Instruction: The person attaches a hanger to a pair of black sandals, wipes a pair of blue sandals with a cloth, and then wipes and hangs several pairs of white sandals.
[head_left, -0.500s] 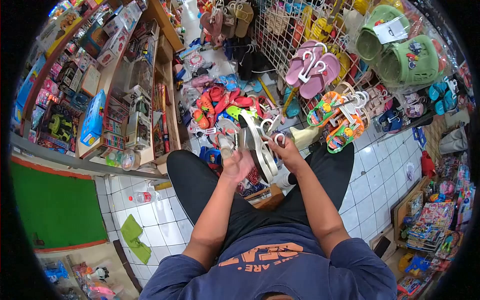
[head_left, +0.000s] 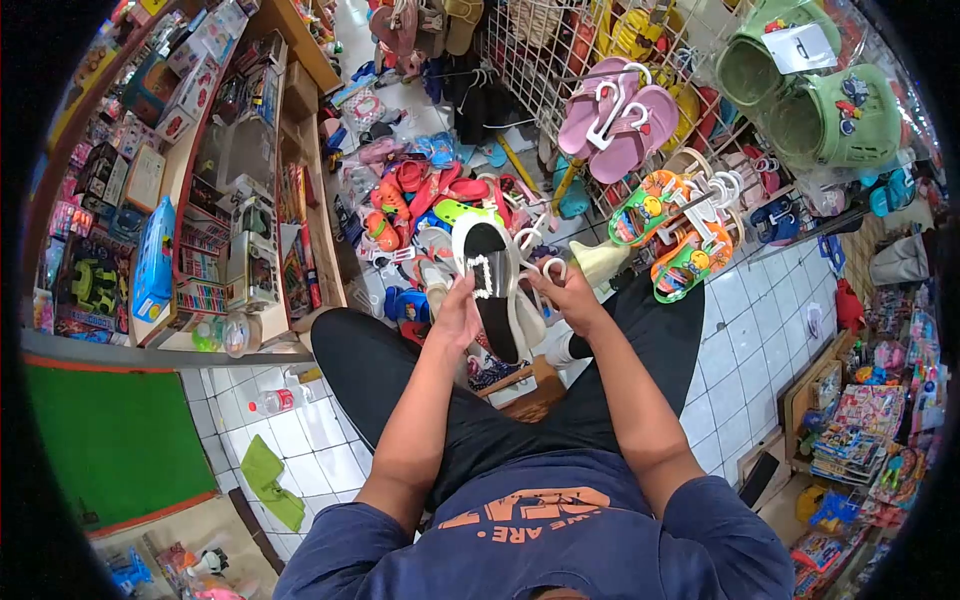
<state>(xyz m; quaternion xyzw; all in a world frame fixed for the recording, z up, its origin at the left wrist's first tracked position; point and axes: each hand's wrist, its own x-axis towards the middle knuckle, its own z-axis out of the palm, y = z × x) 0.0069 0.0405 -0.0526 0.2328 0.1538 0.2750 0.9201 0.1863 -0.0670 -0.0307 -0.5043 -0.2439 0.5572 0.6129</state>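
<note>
A pair of white-edged sandals [head_left: 490, 255] is held up between my two hands over my lap. The front one faces me, with a black footbed and a clear strap carrying a white beaded trim. My left hand [head_left: 459, 316] grips its left edge, thumb near the trim. The other white sandal [head_left: 529, 318] sits behind it, mostly hidden. On the right side, my right hand [head_left: 572, 302] is closed on the pair beside a white plastic hanger [head_left: 553, 267]; its exact hold is partly hidden.
Beyond my hands, a pile of colourful children's footwear [head_left: 440, 190] covers the floor. Pink slippers [head_left: 615, 120], orange-green sandals [head_left: 690, 240] and bagged green clogs [head_left: 840, 115] hang at right on a wire rack [head_left: 530, 60]. Toy shelves [head_left: 215, 130] stand left; a bottle [head_left: 278, 401] lies on the tiles.
The front sandal has turned from edge-on to showing its footbed and strap. My left hand, spread beside it before, has closed on its edge. The view has shifted slightly.
</note>
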